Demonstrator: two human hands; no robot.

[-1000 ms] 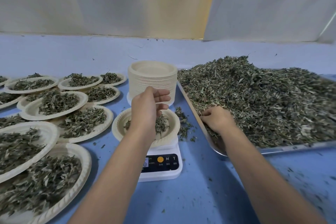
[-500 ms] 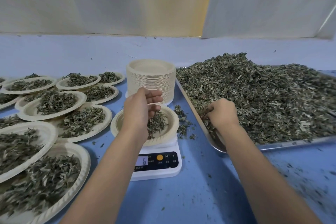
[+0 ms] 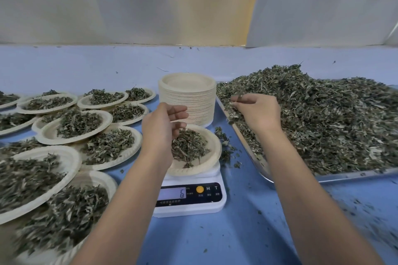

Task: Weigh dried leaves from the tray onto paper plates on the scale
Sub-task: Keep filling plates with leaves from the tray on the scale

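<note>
A white digital scale (image 3: 189, 200) stands at the centre with a paper plate (image 3: 212, 148) on it. A small heap of dried leaves (image 3: 189, 146) lies in that plate, and the display reads 6. My left hand (image 3: 161, 129) hovers over the plate's left side, fingers relaxed and pointing right, holding nothing I can see. My right hand (image 3: 256, 112) is raised over the near-left corner of the metal tray (image 3: 349, 175), gripping a clump of dried leaves, some dropping from it. The tray holds a large pile of leaves (image 3: 323, 118).
A tall stack of empty paper plates (image 3: 187, 99) stands just behind the scale. Several filled plates (image 3: 73, 127) overlap across the left of the blue table (image 3: 237, 232). Loose leaf bits (image 3: 226, 148) lie between scale and tray. A pale wall runs behind.
My right hand has lifted out of the tray's pile with a clump of leaves. My left hand has released leaves onto the plate, where the heap is larger.
</note>
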